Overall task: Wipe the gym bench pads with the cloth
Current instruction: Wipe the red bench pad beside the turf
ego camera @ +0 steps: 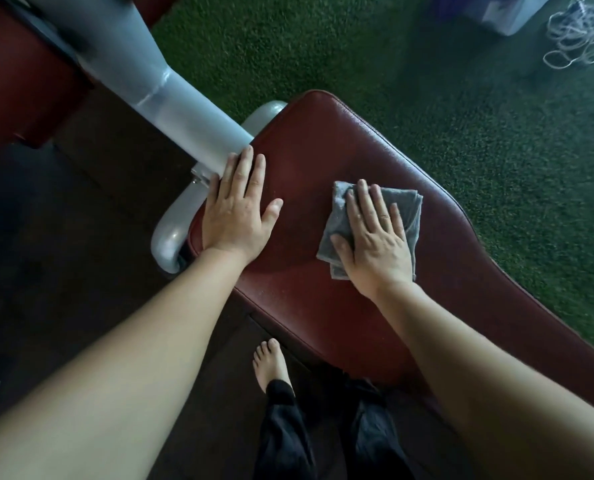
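— Okay, quick pass. Where was the cloth?

— Grey cloth (371, 223), folded, lay flat on the dark red bench pad (323, 161), toward the pad's right side, about mid-length. The right hand (375, 240) was pressed on top of it, palm down, fingers spread apart and flat, thumb out to the left over the cloth's lower edge. No pinch, just flat pressure.

— Left hand?

— Left hand (240, 209) was flat on the same pad near its left edge, fingers stretched out and close together, thumb apart pointing toward the cloth. It held nothing. Its fingertips touched the grey metal frame tube (170, 91) that ran diagonally up to the top left.

— The two hands touching?

— No, apart, with bare pad between them.

— Anything else in frame?

— A curved grey metal bracket (170, 233) wrapped around the pad's left end. A second red pad (18, 84) sat at the top left, behind the tube. Green turf flooring (427, 64) was beyond the bench, dark flooring (63, 237) on the near side. A bare foot (271, 365) with a black trouser leg (288, 427) stood just beside the bench. A tangle of white cord (576, 36) lay on the turf at the top right; the blurred box (506, 12) next to it I couldn't identify.
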